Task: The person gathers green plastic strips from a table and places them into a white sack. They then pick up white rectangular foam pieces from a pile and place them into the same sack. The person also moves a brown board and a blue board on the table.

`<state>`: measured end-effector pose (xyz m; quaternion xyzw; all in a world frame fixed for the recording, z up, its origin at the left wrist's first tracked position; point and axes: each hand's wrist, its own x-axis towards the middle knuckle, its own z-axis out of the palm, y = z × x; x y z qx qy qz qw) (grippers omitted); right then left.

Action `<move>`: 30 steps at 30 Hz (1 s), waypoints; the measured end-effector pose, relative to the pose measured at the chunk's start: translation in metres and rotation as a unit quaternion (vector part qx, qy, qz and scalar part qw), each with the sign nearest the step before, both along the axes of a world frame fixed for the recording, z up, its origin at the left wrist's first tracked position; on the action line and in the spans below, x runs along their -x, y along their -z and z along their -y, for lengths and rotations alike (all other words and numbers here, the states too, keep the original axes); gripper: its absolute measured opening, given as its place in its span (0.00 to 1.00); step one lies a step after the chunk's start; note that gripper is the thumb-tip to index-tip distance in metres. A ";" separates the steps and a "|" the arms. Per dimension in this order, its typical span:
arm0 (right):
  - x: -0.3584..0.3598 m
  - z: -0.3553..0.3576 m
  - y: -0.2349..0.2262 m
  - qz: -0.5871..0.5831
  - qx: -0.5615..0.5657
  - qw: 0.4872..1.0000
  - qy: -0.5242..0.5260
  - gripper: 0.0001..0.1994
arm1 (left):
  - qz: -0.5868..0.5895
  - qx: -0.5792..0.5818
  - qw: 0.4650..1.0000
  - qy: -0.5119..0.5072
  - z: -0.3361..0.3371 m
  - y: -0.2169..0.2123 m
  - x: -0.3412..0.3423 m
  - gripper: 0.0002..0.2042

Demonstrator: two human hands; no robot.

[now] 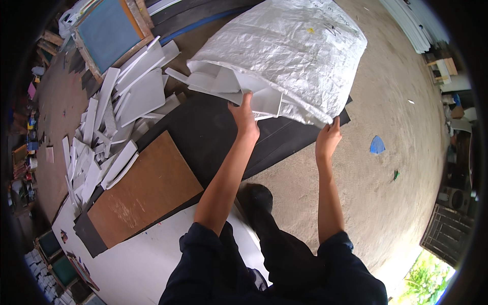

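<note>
Left grip (pixel 245 117) clasps flat white panels (pixel 223 81) jutting leftward from the white woven-plastic sack (pixel 284 53). Right grip (pixel 328 141) pinches its rim.

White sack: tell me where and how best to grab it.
The sack is probably best gripped at its mouth's right corner, from the person's side: the mouth opens that way, and the corner, pinched by the right hand, tapers, while the body bulges wide.

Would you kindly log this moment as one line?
left hand: at white pieces protruding from sack | right hand: holding sack edge | white scraps: piled left of sack
</note>
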<state>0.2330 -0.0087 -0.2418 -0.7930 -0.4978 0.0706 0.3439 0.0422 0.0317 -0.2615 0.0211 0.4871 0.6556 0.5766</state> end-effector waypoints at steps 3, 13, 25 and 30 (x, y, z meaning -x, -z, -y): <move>0.000 0.036 0.004 -0.002 0.016 1.000 -0.018 0.11 | -0.063 -0.040 0.997 -0.018 0.005 -0.017 -0.034 0.45; 0.023 0.057 0.026 -0.086 -0.022 0.995 -0.035 0.17 | -0.221 -0.043 0.933 0.281 0.021 0.046 -0.040 0.39; 0.036 0.066 0.066 -0.299 0.013 0.954 -0.003 0.18 | -0.254 0.094 0.954 0.125 0.005 0.069 0.038 0.22; 0.038 0.038 0.011 -0.230 -0.007 0.973 0.008 0.11 | -0.151 0.154 0.953 0.214 -0.019 0.045 0.053 0.07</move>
